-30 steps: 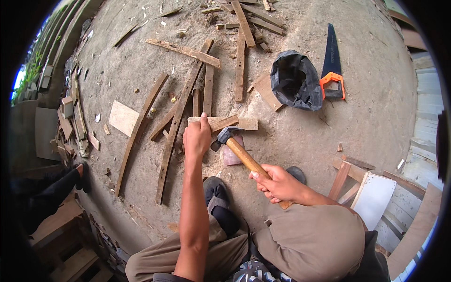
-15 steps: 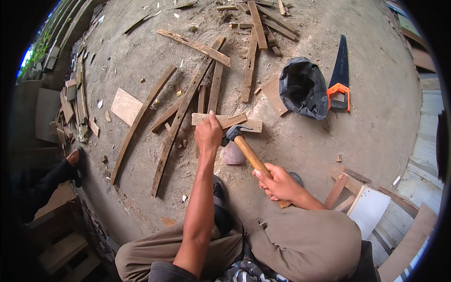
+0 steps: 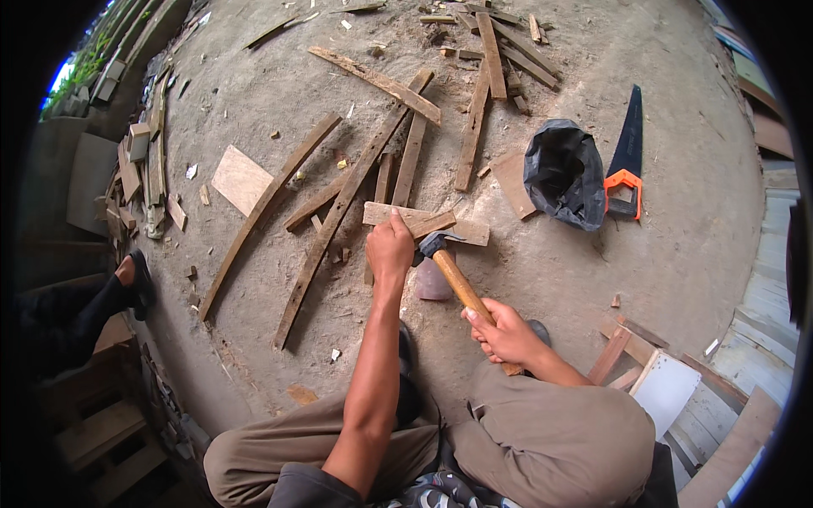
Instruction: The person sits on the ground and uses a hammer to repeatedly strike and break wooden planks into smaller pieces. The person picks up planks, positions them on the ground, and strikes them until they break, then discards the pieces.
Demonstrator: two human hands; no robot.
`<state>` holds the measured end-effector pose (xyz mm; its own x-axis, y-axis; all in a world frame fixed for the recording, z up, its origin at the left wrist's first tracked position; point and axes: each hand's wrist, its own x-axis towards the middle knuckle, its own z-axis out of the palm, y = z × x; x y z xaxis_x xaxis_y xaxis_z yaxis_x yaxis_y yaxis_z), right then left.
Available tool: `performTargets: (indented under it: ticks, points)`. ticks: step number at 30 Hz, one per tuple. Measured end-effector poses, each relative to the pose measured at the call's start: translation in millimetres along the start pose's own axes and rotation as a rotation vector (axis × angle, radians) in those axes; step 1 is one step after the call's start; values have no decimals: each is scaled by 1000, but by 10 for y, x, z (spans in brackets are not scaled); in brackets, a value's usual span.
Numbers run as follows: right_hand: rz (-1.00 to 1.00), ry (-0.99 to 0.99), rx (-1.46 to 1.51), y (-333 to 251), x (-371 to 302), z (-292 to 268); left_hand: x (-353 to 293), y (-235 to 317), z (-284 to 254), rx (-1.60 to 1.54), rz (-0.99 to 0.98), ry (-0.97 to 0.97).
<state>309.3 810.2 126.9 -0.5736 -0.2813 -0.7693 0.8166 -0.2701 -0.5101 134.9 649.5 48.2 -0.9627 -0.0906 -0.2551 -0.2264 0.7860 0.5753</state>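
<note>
My right hand [image 3: 501, 330] is wrapped round the wooden handle of a claw hammer [image 3: 460, 283]. Its dark head is at the near edge of a short wood strip [image 3: 434, 223], with the claw over the wood; contact is hard to tell. That strip lies slanted across a paler flat piece of wood [image 3: 470, 231]. My left hand [image 3: 390, 247] is closed round the left part of these pieces, thumb on top and fingers mostly hidden. Below them, a pinkish block [image 3: 434, 283] stands on the ground between my feet.
Long wood strips [image 3: 334, 224] lie ahead to the left, with more scraps [image 3: 500, 59] beyond. To the right are an open black bag [image 3: 563, 173] and a handsaw [image 3: 627, 144] with an orange handle. Another person's foot [image 3: 140, 279] shows at left. Wooden pieces [image 3: 669, 385] stand at right.
The whole view has shifted, so the scene sits slightly farther right in the picture. My hands, the hammer and the wood keep nearly the same places relative to each other.
</note>
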Motion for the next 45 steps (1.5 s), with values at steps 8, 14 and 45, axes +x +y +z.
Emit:
performTargets:
  ticks: [8, 14, 45]
  points:
    - [-281, 241, 83, -90, 229, 47, -189, 101, 210, -341, -194, 18]
    - [-564, 538, 2, -102, 337, -250, -264, 256, 56, -1005, -283, -217]
    - [-493, 732, -285, 170, 230, -199, -577, 1840, -10, -520, 367, -389]
